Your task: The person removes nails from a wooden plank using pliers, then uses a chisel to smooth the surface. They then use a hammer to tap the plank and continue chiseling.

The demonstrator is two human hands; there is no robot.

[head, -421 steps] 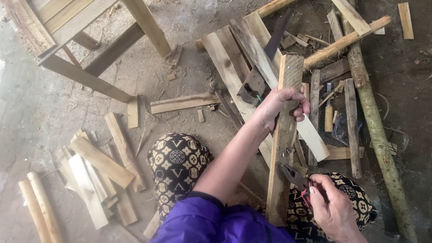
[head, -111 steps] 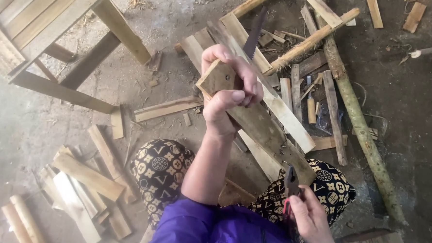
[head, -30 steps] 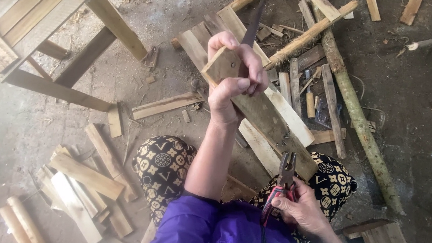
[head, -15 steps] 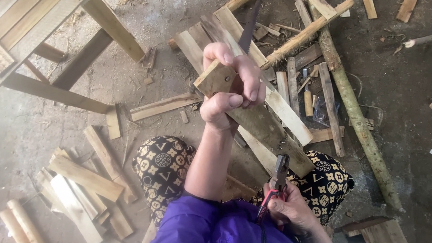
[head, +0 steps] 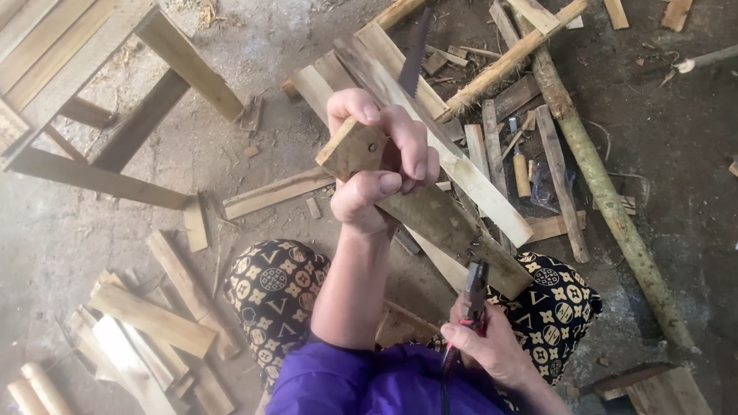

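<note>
A short wooden block point(head: 353, 147) sat raised above the lap, clamped in the left hand point(head: 379, 166), while the right hand point(head: 483, 349) gripped pliers point(head: 469, 307) low by the knee, apparently poised over the scrap planks point(head: 438, 152) on the floor.

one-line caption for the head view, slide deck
Left hand grips a wooden plank end-on while right hand holds pliers, seated among scattered wood offcuts.

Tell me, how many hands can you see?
2. The left hand is up in the middle, gripping a wooden plank by its end. The right hand is lower down, holding pliers.
</note>
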